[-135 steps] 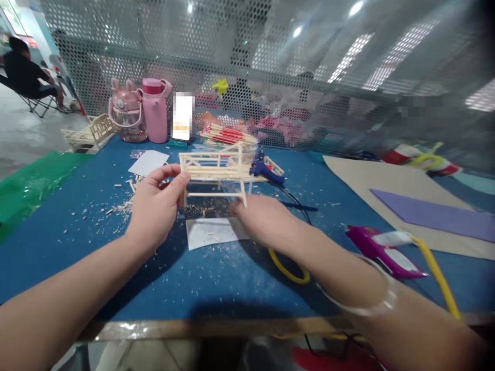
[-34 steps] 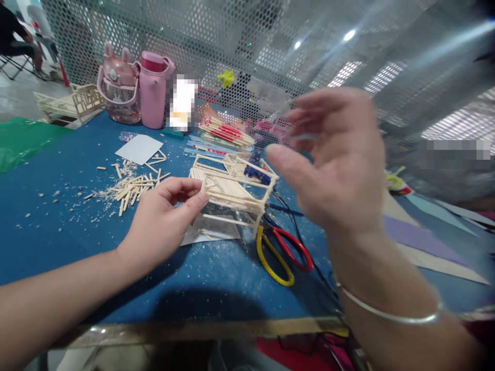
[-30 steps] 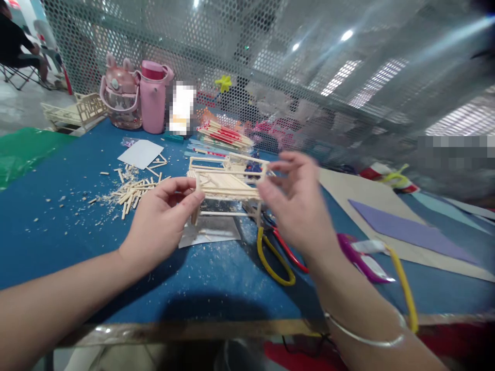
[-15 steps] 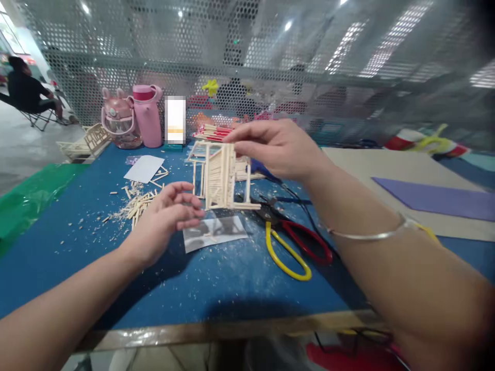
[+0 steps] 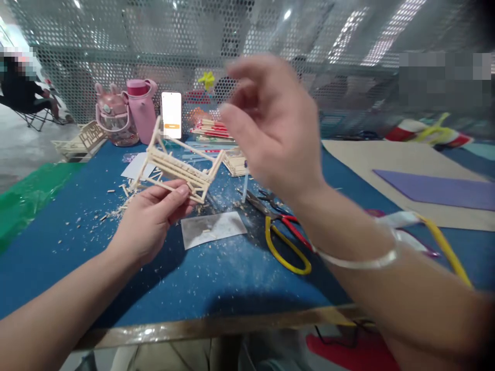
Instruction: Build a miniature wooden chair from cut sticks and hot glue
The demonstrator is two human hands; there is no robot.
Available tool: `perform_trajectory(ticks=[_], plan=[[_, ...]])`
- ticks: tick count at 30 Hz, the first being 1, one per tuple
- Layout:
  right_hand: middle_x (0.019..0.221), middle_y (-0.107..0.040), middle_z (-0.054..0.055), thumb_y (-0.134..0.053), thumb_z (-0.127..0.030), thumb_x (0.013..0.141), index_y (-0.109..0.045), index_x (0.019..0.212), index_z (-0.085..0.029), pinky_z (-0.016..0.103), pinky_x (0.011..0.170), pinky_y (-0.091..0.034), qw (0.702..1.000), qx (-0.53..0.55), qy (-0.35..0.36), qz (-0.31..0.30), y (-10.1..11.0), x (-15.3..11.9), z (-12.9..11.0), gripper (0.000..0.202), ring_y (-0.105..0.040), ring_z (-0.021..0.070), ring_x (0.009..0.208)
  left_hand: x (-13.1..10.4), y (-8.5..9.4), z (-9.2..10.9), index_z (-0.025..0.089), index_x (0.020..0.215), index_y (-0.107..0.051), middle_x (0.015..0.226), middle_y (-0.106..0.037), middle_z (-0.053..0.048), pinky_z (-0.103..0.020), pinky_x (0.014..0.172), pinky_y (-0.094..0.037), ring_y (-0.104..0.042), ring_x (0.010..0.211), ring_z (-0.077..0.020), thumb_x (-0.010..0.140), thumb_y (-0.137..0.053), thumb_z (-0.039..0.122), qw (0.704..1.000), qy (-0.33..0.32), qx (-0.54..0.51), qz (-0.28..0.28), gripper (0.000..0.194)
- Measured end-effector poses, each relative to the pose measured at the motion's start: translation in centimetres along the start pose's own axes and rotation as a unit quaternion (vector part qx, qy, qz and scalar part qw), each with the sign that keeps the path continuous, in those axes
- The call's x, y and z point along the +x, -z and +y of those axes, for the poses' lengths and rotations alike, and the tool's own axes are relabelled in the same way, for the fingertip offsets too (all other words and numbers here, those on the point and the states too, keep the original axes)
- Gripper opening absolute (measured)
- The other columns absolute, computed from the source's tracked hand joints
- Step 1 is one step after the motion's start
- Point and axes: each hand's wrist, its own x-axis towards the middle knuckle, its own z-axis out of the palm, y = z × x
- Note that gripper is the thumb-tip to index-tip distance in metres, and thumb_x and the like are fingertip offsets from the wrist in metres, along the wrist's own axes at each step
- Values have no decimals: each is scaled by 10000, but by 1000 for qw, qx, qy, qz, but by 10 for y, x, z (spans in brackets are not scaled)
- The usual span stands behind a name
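Observation:
My left hand (image 5: 149, 221) grips a small frame model built of pale wooden sticks (image 5: 176, 167), tilted with its left end raised, just above the blue table (image 5: 185, 278). My right hand (image 5: 276, 126) is lifted in front of me, blurred, fingers apart and curled, holding nothing. A thin bangle (image 5: 358, 260) circles my right wrist. A grey paper square (image 5: 212, 228) lies below the model, and scissors with yellow and red handles (image 5: 282, 234) lie to its right.
Cut stick pieces and sawdust (image 5: 119, 203) litter the table's left. Two pink bottles (image 5: 131, 116), a lit phone (image 5: 171, 114), a stick bundle (image 5: 211, 129) and another stick model (image 5: 83, 141) stand by the mesh screen. Beige and purple sheets (image 5: 425, 188) lie at the right. A person sits far left.
My right hand let go of the stick model and rose up. My left hand took hold of the model and tipped it from standing on end to a slanted lie.

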Motion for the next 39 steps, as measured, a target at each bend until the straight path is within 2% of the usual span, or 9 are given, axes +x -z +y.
perform_trajectory(ticks=[1, 3, 5, 8, 10, 18, 22, 30, 39], plan=[[856, -569, 5, -505, -225, 870, -549, 1061, -204, 279, 711, -466, 998, 1, 12, 54, 2, -18, -1, 197, -530, 119, 761, -2, -2, -2, 151, 729, -712, 696, -680, 12, -159, 625, -521, -616, 614, -59, 638, -798, 218, 1000, 7, -22, 11, 142], [776, -550, -4, -573, -184, 814, -563, 949, -223, 287, 680, -454, 998, -15, 27, 63, 2, -52, -3, 141, -515, 123, 703, -6, -5, -5, 140, 748, -718, 699, -694, 1, -139, 615, -527, -635, 620, -63, 620, -810, 207, 998, 19, -48, 22, 171], [710, -555, -11, -593, -174, 784, -562, 897, -217, 290, 646, -439, 998, -48, 39, 17, -1, -77, -4, 125, -511, 126, 652, -10, -8, -8, 140, 760, -720, 692, -702, 0, -124, 608, -528, -646, 616, -64, 619, -811, 195, 997, 19, -61, 31, 176], [662, -613, -9, -580, -172, 791, -599, 831, -193, 289, 631, -400, 992, -78, 78, -69, -9, -95, -7, 50, -523, 122, 613, -12, -11, -10, 153, 749, -718, 672, -703, 15, -119, 611, -534, -656, 606, -64, 634, -802, 175, 996, 7, -74, 45, 144], [630, -631, -8, -550, -161, 819, -634, 849, -181, 288, 630, -385, 989, -80, 83, -87, -13, -97, -9, 92, -529, 114, 584, -12, -12, -11, 160, 747, -717, 668, -704, 22, -118, 610, -535, -663, 612, -66, 648, -792, 161, 996, 1, -76, 53, 124], [679, -693, 29, -513, -141, 858, -672, 972, -100, 316, 673, -411, 993, -85, 50, -68, -14, -102, -14, 200, -576, 120, 583, -12, -11, -17, 172, 769, -710, 706, -705, 18, -128, 614, -520, -646, 663, -72, 683, -772, 179, 997, -26, -48, 50, 106], [792, -738, 43, -518, -144, 864, -667, 995, -115, 317, 692, -421, 992, -100, 41, -68, -13, -101, -13, 200, -610, 120, 620, -12, -9, -19, 185, 778, -721, 699, -697, 23, -128, 616, -505, -603, 628, -56, 678, -779, 203, 998, -33, -33, 43, 117], [828, -745, 38, -518, -143, 867, -663, 999, -119, 321, 700, -425, 992, -98, 38, -68, -15, -100, -14, 198, -625, 121, 638, -13, -7, -21, 232, 783, -730, 698, -685, 34, -141, 605, -479, -572, 622, -59, 694, -770, 259, 998, -42, -2, 41, 101], [742, -730, 22, -483, -159, 893, -651, 1061, -114, 307, 698, -407, 988, -118, 47, -91, -16, -101, -10, 242, -607, 109, 608, -13, -5, -23, 237, 792, -738, 800, -703, 24, -145, 641, -478, -581, 706, -71, 705, -762, 278, 997, -54, 36, 31, 99]])
